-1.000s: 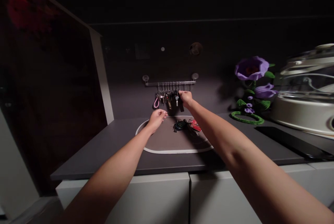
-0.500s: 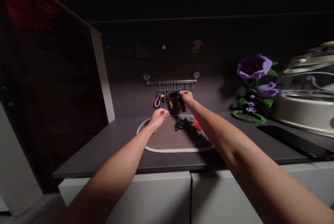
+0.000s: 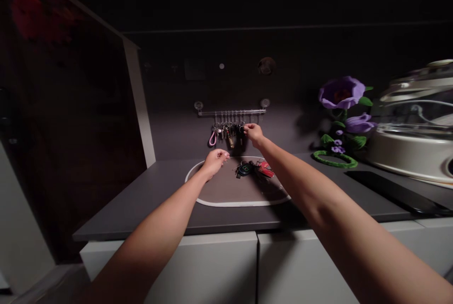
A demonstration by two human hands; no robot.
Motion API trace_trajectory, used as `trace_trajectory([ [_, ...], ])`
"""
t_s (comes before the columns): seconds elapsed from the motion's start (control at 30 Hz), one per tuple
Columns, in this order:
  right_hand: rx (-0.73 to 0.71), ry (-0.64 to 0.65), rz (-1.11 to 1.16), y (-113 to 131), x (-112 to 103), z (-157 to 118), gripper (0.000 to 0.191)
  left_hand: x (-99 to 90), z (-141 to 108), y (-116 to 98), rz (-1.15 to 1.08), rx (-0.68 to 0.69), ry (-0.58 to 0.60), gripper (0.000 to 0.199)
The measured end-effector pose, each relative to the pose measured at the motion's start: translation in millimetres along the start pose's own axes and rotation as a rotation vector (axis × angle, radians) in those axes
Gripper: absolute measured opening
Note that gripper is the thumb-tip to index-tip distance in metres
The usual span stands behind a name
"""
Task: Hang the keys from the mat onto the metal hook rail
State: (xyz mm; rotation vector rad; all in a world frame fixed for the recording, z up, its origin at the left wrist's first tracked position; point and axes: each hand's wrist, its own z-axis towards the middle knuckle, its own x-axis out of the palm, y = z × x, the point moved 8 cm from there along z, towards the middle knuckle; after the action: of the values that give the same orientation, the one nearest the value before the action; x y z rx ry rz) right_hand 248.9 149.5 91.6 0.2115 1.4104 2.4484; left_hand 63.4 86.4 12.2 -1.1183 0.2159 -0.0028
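Observation:
My right hand is raised to a clear hook rail on the back wall. Its fingertips pinch a key ring at the right end of a row of hanging keys. Several keys and a pink loop strap hang from the hooks to its left. My left hand hovers over the brown mat, fingers curled together; what they hold, if anything, is too small to make out. On the mat lie a dark round key fob and a red key holder, partly beside my right forearm.
Purple artificial flowers with a green ring base stand at the right. Beyond them is a white appliance with a clear lid. A black flat slab lies near the counter's front edge. White cabinets are below.
The dark piece that hung under my right hand no longer shows there, and a thin key is visible at its left. My left hand has barely moved. The view has shifted slightly.

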Motion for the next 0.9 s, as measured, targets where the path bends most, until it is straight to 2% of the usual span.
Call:
trace_trajectory([
  [0.13,0.060,0.025,0.032,-1.6,-1.4,-3.0,0.005,2.2,0.6,2.3,0.006,-0.007,0.018,0.018],
  [0.37,0.043,0.056,-0.064,-1.5,-3.9,-5.2,0.023,4.3,-0.1,3.6,0.052,0.001,0.052,0.018],
  [0.6,0.048,0.159,-0.105,3.8,1.4,-14.4,0.037,7.4,-5.8,-0.6,0.092,-0.005,0.087,0.016],
  [0.9,0.058,0.198,-0.126,13.4,-0.7,-30.2,0.045,16.0,-14.0,2.9,0.129,-0.053,0.212,0.023],
])
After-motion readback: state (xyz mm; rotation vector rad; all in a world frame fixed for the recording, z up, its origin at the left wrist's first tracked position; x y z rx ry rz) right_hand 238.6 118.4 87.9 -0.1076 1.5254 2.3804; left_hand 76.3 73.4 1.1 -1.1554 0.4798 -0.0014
